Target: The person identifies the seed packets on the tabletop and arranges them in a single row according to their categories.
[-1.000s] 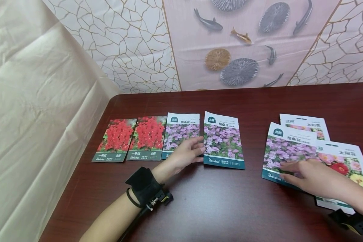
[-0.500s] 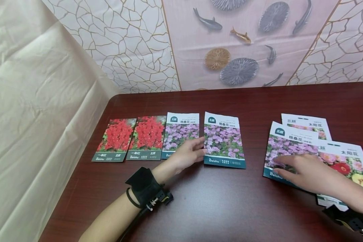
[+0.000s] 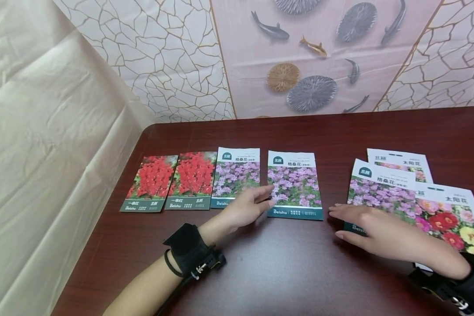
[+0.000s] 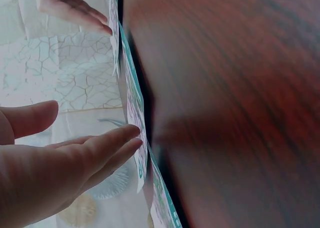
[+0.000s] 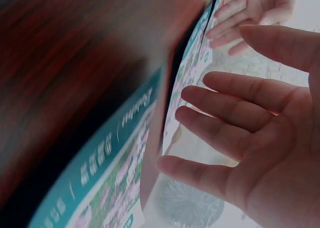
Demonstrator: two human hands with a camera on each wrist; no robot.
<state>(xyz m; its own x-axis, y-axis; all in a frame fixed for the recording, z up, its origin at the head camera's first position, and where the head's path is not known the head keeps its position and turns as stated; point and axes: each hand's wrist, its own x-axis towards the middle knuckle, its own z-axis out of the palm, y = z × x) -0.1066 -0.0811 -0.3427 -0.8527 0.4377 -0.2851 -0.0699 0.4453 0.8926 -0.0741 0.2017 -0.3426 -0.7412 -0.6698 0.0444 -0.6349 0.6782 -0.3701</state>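
My left hand (image 3: 245,210), fingers extended, touches the left edge of a purple-flower seed packet (image 3: 294,186) in the head view. Its wrist partly overlaps the lower corner of another purple-flower seed packet (image 3: 237,173) just to the left. My right hand (image 3: 391,235) is above the lower left part of a third purple-flower seed packet (image 3: 379,193), hiding some of it. In the right wrist view the right fingers (image 5: 215,130) are straight and spread, holding nothing. Under that third packet lie two seed packets with mixed flowers, one in front (image 3: 454,215) and one behind (image 3: 403,157).
Two red-flower seed packets, one at the far left (image 3: 150,182) and one beside it (image 3: 192,180), continue the row leftward. All lie on a dark red wooden table (image 3: 284,272). A patterned cloth (image 3: 174,52) hangs behind, and a pale cloth (image 3: 63,175) at the left.
My right hand has moved left from the middle of the right-hand purple-flower packet to its left edge. The packet by my left fingers has turned slightly straighter; that hand shifted slightly right.
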